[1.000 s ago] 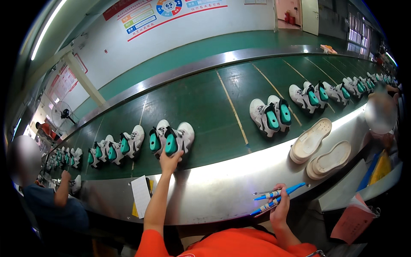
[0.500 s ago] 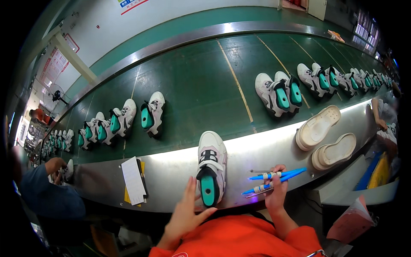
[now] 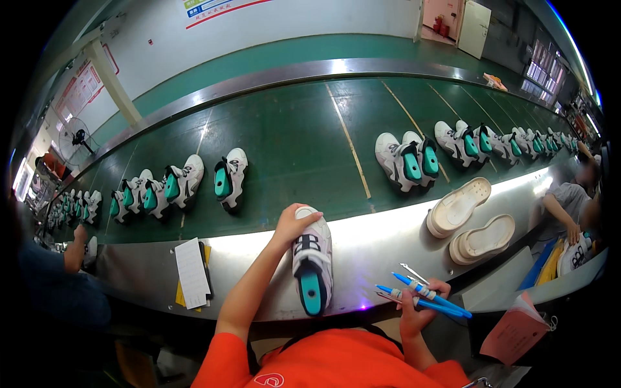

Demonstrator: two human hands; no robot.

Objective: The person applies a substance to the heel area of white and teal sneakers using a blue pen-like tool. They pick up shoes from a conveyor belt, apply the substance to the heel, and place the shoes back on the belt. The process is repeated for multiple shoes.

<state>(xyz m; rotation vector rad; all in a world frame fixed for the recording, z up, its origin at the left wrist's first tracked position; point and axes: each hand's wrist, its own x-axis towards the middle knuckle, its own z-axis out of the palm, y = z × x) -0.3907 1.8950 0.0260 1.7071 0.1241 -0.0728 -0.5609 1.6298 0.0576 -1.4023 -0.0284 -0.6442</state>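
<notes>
**A:** Sneaker (image 3: pixel 312 262) — where's it sitting?

**B:** On the steel ledge (image 3: pixel 381 236) right in front of me, just off the green conveyor belt (image 3: pixel 297 142). Toe points away from me, heel toward my chest.

**A:** Anything holding things nearby?

**B:** No real containers. The belt carries the loads: a single shoe (image 3: pixel 229 178) standing to the left, a pair of shoes (image 3: pixel 407 161) to the right, more pairs trailing off both ways. Two cream soles (image 3: pixel 469 220) lie on the ledge, cupped sides up and empty.

**A:** And the look of yours?

**B:** White upper with grey panels, dark straps across the middle, teal lining at the heel opening.

**A:** Your grip?

**B:** My left hand (image 3: pixel 294 224) curls over the toe, fingers wrapped onto it, the rest of the shoe stretching back from my palm. My right hand (image 3: pixel 420 304) is closed round blue pens (image 3: pixel 427 299), near the heel, not touching it.
</notes>
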